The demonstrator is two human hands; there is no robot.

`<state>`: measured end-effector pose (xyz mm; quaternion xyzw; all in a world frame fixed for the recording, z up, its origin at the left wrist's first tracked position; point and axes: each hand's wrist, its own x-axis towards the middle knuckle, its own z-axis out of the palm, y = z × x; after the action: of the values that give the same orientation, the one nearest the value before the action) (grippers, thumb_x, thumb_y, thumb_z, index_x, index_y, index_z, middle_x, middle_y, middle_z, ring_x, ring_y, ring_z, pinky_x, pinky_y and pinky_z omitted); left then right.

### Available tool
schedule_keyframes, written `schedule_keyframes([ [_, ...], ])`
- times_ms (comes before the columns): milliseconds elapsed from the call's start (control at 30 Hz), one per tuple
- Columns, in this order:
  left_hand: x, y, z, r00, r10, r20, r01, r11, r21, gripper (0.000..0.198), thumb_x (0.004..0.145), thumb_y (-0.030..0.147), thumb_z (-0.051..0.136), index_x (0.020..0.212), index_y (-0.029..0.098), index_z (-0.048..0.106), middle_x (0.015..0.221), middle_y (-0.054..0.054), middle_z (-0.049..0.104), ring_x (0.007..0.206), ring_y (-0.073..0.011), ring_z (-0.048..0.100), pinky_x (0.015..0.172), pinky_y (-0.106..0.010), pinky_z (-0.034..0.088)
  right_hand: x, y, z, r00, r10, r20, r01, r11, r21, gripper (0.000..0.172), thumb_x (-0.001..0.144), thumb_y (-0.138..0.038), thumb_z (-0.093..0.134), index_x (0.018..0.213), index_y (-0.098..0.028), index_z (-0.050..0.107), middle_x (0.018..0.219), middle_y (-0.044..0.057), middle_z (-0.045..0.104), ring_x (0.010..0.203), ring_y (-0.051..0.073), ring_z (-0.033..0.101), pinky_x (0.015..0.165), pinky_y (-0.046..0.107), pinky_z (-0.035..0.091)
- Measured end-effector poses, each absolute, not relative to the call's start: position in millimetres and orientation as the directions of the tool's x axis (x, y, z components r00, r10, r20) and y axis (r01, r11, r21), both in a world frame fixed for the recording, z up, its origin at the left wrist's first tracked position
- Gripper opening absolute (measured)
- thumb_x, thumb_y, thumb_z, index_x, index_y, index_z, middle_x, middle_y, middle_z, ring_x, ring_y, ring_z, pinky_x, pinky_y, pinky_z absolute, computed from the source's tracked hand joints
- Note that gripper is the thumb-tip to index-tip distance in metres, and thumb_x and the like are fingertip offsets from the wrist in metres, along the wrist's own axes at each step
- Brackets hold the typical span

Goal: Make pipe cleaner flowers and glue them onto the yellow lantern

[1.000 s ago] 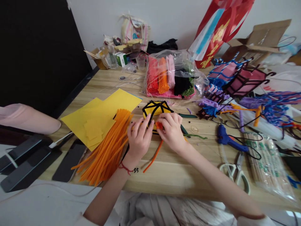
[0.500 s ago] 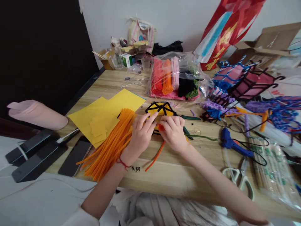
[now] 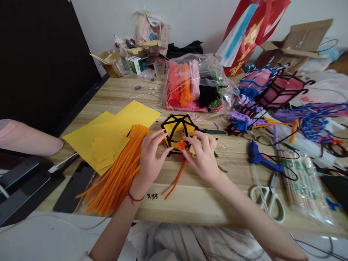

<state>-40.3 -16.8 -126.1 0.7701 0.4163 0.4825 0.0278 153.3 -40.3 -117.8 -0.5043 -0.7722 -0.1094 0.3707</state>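
A small lantern frame [image 3: 178, 119] of black pipe cleaners with yellow panels rests on the table between my hands. An orange pipe-cleaner flower [image 3: 181, 145] sits at its near side. My left hand [image 3: 152, 156] is at the frame's left, thumb and fingers apart, fingertips close to its edge; whether they touch it I cannot tell. My right hand [image 3: 203, 156] is open at the right, its fingertips beside the flower and partly covering the frame. An orange pipe cleaner [image 3: 176, 181] trails towards me. Dark green-handled pliers [image 3: 214, 131] lie partly hidden behind my right hand.
Left of my hands are a bundle of orange pipe cleaners [image 3: 116, 181], yellow sheets [image 3: 133, 116] and a phone [image 3: 74, 188]. A clear bag of pipe cleaners [image 3: 201, 78] lies behind. To the right are a blue glue gun [image 3: 263, 159], scissors [image 3: 272, 197] and wrapped sticks [image 3: 304, 185].
My hands have spread apart and their fingers have opened, baring the orange flower and more of the lantern frame. The view has shifted slightly to the right.
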Motion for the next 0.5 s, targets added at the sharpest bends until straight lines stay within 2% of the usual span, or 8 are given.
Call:
schedule_keyframes([
  [67, -40, -15, -127, 0.196, 0.683, 0.703, 0.584, -0.658, 0.477, 0.031, 0.091, 0.02, 0.068, 0.121, 0.022, 0.061, 0.12, -0.009, 0.068, 0.115, -0.0219, 0.064, 0.103, -0.042, 0.053, 154, -40, -118, -0.224, 0.692, 0.686, 0.87, 0.459, -0.178, 0.016, 0.093, -0.02, 0.063, 0.11, -0.018, 0.065, 0.122, 0.017, 0.063, 0.111, 0.031, 0.05, 0.094, 0.047, 0.041],
  [167, -38, -13, -127, 0.197, 0.697, 0.689, 0.547, -0.662, 0.513, 0.021, 0.093, 0.017, 0.064, 0.113, 0.021, 0.064, 0.112, -0.006, 0.07, 0.108, -0.019, 0.067, 0.1, -0.039, 0.056, 155, -37, -117, -0.25, 0.701, 0.668, 0.864, 0.473, -0.173, 0.014, 0.093, -0.016, 0.061, 0.105, -0.02, 0.067, 0.123, 0.015, 0.063, 0.114, 0.031, 0.048, 0.095, 0.046, 0.041],
  [267, -37, -12, -127, 0.163, 0.717, 0.678, 0.509, -0.65, 0.564, 0.02, 0.093, 0.014, 0.064, 0.111, 0.021, 0.066, 0.11, -0.006, 0.07, 0.104, -0.0177, 0.068, 0.097, -0.037, 0.058, 155, -33, -118, -0.267, 0.703, 0.659, 0.854, 0.49, -0.176, 0.014, 0.094, -0.016, 0.06, 0.105, -0.02, 0.068, 0.123, 0.014, 0.063, 0.115, 0.031, 0.047, 0.098, 0.047, 0.041],
  [400, -37, -10, -131, 0.118, 0.762, 0.637, 0.422, -0.619, 0.662, 0.019, 0.092, 0.014, 0.065, 0.11, 0.021, 0.067, 0.109, -0.005, 0.068, 0.092, -0.0141, 0.07, 0.084, -0.031, 0.063, 157, -30, -119, -0.273, 0.7, 0.66, 0.844, 0.503, -0.184, 0.015, 0.094, -0.017, 0.059, 0.105, -0.023, 0.068, 0.13, 0.014, 0.06, 0.122, 0.032, 0.044, 0.102, 0.051, 0.04],
  [500, -37, -8, -134, 0.103, 0.786, 0.61, 0.36, -0.601, 0.713, 0.02, 0.09, 0.014, 0.066, 0.109, 0.02, 0.067, 0.11, -0.005, 0.067, 0.094, -0.014, 0.07, 0.083, -0.029, 0.064, 160, -26, -119, -0.305, 0.689, 0.658, 0.811, 0.549, -0.199, 0.014, 0.094, -0.019, 0.06, 0.106, -0.023, 0.068, 0.137, 0.014, 0.055, 0.126, 0.033, 0.042, 0.104, 0.054, 0.04],
])
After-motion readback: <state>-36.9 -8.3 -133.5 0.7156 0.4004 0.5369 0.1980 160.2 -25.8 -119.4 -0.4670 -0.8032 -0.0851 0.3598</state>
